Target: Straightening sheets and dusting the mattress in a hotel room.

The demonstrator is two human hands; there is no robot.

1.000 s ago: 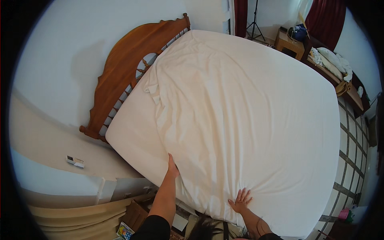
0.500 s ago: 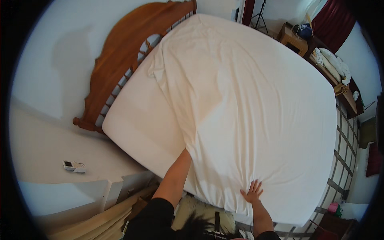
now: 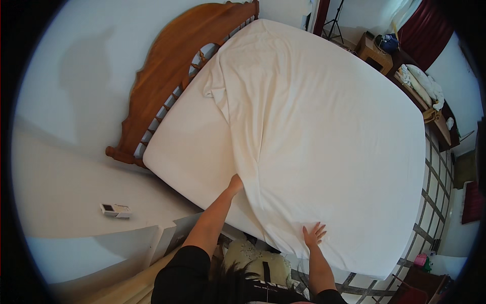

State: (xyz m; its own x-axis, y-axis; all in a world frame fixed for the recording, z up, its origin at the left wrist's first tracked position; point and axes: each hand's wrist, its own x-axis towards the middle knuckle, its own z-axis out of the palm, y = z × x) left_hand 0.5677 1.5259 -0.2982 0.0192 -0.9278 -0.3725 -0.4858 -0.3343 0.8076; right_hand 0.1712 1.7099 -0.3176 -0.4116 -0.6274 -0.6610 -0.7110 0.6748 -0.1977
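Note:
A cream bed sheet (image 3: 298,137) lies over most of a large mattress (image 3: 185,144), which wears a pale fitted cover. Along its left side the sheet is bunched into long folds. My left hand (image 3: 235,183) is closed at this folded edge, gripping the cloth, with its fingertips hidden. Farther right, near the front edge of the bed, my right hand (image 3: 315,234) rests on the sheet with fingers spread and nothing in them.
A carved wooden headboard (image 3: 167,66) borders the bed's left side. A white wall-mounted remote (image 3: 116,210) is at the lower left. A patterned cushion (image 3: 258,258) lies below the near edge. Wooden furniture with folded cloth (image 3: 422,83) stands at the far right beside a tiled floor.
My left hand, earlier hidden under the sheet, now shows at its edge. The sheet's creases near my right hand have flattened, and its front folds have shifted. The whole view has shifted slightly.

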